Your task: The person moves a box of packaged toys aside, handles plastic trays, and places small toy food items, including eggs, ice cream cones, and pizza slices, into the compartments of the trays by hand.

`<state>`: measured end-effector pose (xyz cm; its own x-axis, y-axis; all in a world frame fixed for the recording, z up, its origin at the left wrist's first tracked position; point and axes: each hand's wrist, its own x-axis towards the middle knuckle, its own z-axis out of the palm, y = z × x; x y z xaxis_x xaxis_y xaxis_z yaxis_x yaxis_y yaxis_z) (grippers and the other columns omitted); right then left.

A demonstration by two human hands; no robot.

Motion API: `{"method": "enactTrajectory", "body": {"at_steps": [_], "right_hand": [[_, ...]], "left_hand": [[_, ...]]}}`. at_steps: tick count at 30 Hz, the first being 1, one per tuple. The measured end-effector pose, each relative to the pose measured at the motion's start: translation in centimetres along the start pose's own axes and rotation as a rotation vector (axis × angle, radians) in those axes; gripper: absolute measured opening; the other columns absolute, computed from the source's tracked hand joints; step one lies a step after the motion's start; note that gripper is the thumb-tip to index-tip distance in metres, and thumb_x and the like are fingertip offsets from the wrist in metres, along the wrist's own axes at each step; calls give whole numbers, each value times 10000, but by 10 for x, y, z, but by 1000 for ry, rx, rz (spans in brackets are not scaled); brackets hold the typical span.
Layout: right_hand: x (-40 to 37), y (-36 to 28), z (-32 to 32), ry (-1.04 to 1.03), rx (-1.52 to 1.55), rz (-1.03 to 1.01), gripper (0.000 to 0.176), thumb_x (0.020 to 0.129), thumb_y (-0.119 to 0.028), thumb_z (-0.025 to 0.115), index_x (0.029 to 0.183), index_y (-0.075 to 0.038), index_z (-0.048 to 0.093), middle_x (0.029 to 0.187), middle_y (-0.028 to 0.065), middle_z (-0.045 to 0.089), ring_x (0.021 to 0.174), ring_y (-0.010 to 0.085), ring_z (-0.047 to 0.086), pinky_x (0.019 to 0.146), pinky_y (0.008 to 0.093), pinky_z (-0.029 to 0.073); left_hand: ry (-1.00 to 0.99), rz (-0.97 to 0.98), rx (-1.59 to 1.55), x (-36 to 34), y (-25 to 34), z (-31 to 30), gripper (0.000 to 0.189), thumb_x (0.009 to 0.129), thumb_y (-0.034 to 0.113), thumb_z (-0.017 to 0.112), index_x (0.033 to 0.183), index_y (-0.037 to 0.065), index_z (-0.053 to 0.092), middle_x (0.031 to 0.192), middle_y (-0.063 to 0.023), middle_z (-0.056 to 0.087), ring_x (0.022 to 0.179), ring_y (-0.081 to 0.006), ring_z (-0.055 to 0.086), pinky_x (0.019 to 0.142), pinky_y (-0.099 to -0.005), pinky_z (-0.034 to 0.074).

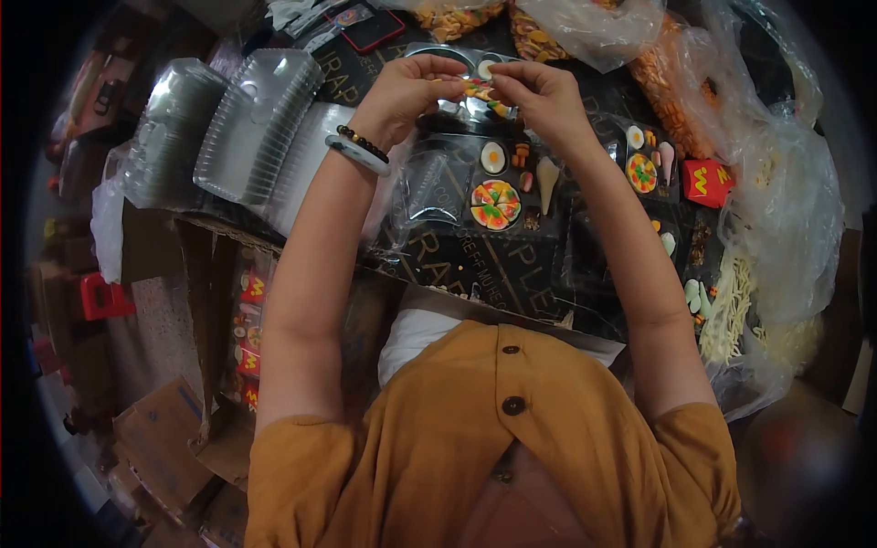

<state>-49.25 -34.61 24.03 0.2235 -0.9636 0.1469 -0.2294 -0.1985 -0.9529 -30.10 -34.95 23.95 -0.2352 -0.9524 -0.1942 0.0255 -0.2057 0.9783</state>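
Note:
Near the far side of the black-covered table, my left hand (406,91) and my right hand (545,96) are raised close together. Their fingers pinch a colourful toy pizza (478,89) from both sides, partly covered by the fingertips. Below them is a clear plastic tray (466,121), with a white toy egg (485,69) at its far part. Closer to me, another clear tray (429,187) has a toy fried egg (493,158), a round sliced toy pizza (496,204) and a toy drumstick (547,183) at its right.
Stacked clear trays (260,123) stand at the left, beside a red-edged phone (373,30). Bags of orange toy pieces (671,91) lie at the far right. A red fries box (707,183), toy fries (728,306) and another toy pizza (641,172) are on the right.

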Motion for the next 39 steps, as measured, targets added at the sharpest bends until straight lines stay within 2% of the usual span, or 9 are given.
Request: {"method": "enactTrajectory", "body": {"at_steps": [1, 7, 17, 19, 23, 29, 32, 34, 39], "right_hand": [[0, -3, 0, -3, 29, 108, 204, 843, -128, 617, 1008, -10, 639, 857, 46, 656, 785, 89, 608, 674, 203, 488], [3, 1, -5, -192, -7, 96, 244, 838, -190, 637, 991, -1, 624, 858, 38, 645, 747, 72, 596, 626, 185, 461], [-5, -5, -6, -204, 213, 215, 252, 832, -162, 641, 1019, 3, 606, 821, 27, 642, 707, 61, 577, 617, 188, 457], [-3, -2, -8, -146, 310, 160, 222, 836, -155, 633, 997, -2, 623, 815, 20, 640, 706, 51, 571, 619, 182, 456], [-1, -3, -5, 4, 241, 211, 212, 840, -170, 629, 979, -10, 637, 799, 7, 632, 693, 42, 554, 605, 178, 442], [-4, -1, -8, -162, 69, 140, 228, 848, -240, 622, 940, -32, 641, 754, -13, 604, 658, 41, 509, 566, 174, 379], [-4, -5, -12, -223, 112, 249, 198, 855, -243, 613, 898, -50, 622, 748, -10, 593, 664, 51, 513, 586, 178, 385], [-3, 0, -12, -262, 427, 363, 165, 860, -226, 604, 880, -62, 597, 761, 2, 600, 692, 66, 540, 616, 187, 409], [-3, 8, -21, -73, 589, 399, 163, 870, -217, 588, 903, -57, 586, 788, 15, 613, 716, 72, 565, 620, 196, 428]], "left_hand": [[8, -2, 21, 0, 1, 2, 257, 742, 92, 699, 984, 51, 622, 798, -19, 661, 694, -50, 595, 541, -167, 369], [-30, 8, 12, 2, -1, 2, 288, 726, 116, 720, 987, 48, 620, 800, -16, 662, 693, -47, 587, 545, -168, 362], [-64, 45, -20, 0, -1, 3, 293, 742, 81, 672, 1022, 20, 611, 808, -35, 657, 687, -55, 578, 548, -169, 375], [-179, 33, 16, -1, 1, 4, 309, 744, 82, 667, 1038, 11, 605, 813, -40, 659, 682, -55, 581, 542, -168, 382], [-124, 2, -25, -4, 7, 11, 305, 737, 85, 675, 1025, 8, 609, 817, -45, 660, 651, -53, 570, 536, -169, 385], [-79, 5, 45, -3, 7, 13, 246, 721, 69, 693, 957, 27, 638, 812, -31, 658, 605, -39, 534, 522, -164, 364], [-85, 30, 50, -2, 4, 9, 236, 714, 65, 699, 943, 43, 645, 799, -12, 650, 619, -31, 524, 517, -165, 354], [-173, 16, -26, -1, 3, 6, 242, 708, 61, 701, 944, 48, 645, 791, 1, 641, 622, -27, 508, 518, -168, 352], [-122, 34, -68, 0, 4, 12, 245, 709, 60, 703, 948, 51, 646, 779, 5, 634, 606, -24, 494, 516, -167, 356]]}}
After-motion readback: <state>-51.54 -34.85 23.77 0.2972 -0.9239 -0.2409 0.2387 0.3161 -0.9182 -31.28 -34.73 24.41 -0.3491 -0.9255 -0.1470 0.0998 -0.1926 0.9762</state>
